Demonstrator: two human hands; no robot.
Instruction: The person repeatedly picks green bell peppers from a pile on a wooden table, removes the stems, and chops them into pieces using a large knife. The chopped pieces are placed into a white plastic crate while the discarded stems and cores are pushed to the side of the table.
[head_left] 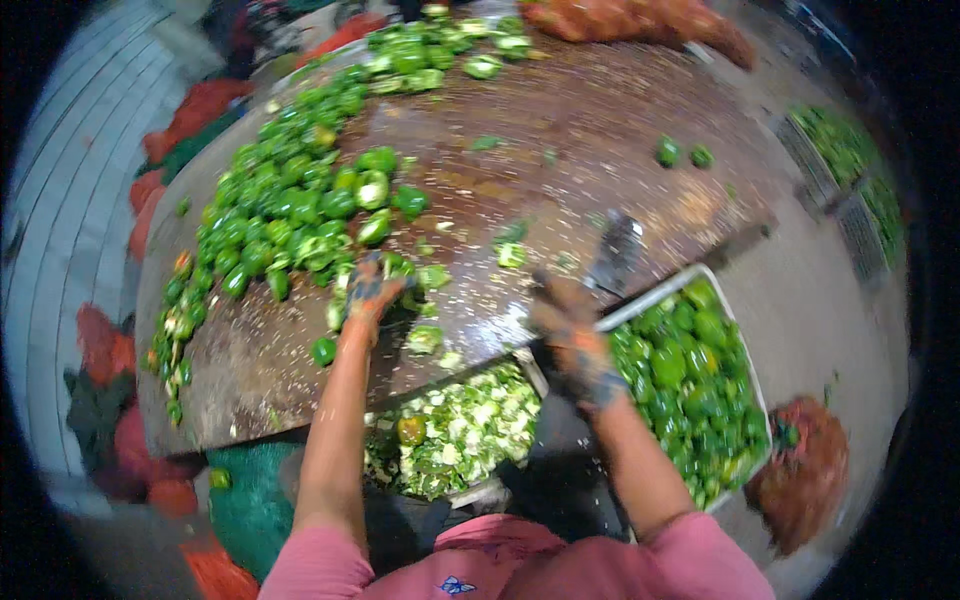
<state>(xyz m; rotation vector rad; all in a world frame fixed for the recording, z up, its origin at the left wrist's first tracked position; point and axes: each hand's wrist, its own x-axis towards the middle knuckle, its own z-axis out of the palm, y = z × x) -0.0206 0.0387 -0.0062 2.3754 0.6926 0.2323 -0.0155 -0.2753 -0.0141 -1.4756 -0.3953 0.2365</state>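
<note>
My left hand [372,292], smeared with orange and dark stains, reaches in at the near edge of a large heap of green bell peppers [290,205]. Its fingers and thumb are apart, right beside a few peppers, and no pepper shows in its grasp. Over the table's front edge is my right hand [572,335], stained too and blurred by motion, so its fingers cannot be made out. A flat metal blade-like tool [617,250] lies on the brown table [600,130] just beyond that hand. Pepper pieces [424,340] lie between the hands.
Below the table edge, a container holds pale pepper scraps [465,430]. A white crate [765,415] of whole green peppers stands right of it. Two peppers [668,152] sit at the table's far right. Red mesh sacks [800,470] and crates of greens [835,150] stand on the floor.
</note>
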